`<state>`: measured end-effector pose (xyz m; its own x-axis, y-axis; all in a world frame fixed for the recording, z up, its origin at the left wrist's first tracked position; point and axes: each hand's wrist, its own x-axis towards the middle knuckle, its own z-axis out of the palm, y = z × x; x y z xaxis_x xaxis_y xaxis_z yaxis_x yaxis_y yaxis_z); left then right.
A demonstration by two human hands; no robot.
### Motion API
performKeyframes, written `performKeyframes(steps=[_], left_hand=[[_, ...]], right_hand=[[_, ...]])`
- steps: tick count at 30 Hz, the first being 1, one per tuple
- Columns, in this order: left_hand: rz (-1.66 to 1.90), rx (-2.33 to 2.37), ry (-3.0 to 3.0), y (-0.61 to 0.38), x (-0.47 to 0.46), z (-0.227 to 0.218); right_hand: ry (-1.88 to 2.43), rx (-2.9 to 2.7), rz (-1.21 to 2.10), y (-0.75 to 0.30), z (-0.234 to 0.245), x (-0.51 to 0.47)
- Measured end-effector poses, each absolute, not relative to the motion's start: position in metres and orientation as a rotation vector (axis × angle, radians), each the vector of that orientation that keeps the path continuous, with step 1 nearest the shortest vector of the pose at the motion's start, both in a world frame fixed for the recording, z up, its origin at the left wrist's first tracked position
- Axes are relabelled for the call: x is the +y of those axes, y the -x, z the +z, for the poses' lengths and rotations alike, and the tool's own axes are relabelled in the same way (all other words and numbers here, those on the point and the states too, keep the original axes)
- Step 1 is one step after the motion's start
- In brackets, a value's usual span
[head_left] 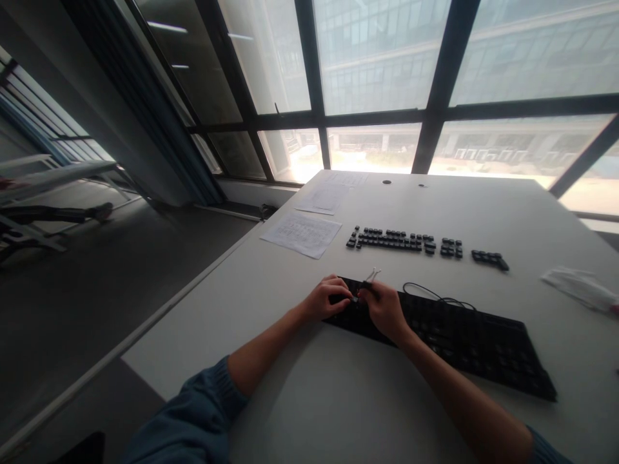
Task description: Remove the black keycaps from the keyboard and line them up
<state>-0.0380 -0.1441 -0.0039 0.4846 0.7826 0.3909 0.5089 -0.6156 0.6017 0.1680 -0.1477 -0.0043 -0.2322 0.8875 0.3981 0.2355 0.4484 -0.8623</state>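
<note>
The person's hands meet over the left end of the black keyboard, which lies aslant on the tabletop, its right end nearer the tabletop's near edge. The right hand is closed around a tool with thin wire prongs pointing up and away. The left hand rests at the keyboard's left end, fingers curled, thumb close to a small greyish piece between the hands; whether it pinches that piece I cannot tell.

The work looks part-way along. Just beyond the keyboard, many loose black keycaps lie sorted in rows and blocks, with a separate cluster at the right end, laid out roughly as on a keyboard. So a good share of caps is off; how many the keyboard carries is too dark to count, and the hands hide the spot being worked.

The keyboard's thin cable loops behind it, between the keyboard and the loose caps, and could drag on them if pulled. A crumpled white wrapper lies toward the tabletop's right edge, well apart. A printed sheet lies by the left edge, more paper beyond it, nearer the far left corner. Nothing there blocks the hands. Past the far edge stand bright windows, leaving the keyboard in shade.
</note>
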Motion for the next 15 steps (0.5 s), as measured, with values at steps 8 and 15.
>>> performKeyframes(steps=[8,15], left_hand=[[0.923,1.086,-2.312,0.0377,-0.1421,-0.0028],[0.983,1.110,-2.243,0.0319,-0.1426,-0.0022]], right_hand=[[0.842,-1.736,0.841,-0.1661,-0.0023,-0.1491],[0.846,-1.727,0.812,-0.1651,-0.0021,-0.1501]])
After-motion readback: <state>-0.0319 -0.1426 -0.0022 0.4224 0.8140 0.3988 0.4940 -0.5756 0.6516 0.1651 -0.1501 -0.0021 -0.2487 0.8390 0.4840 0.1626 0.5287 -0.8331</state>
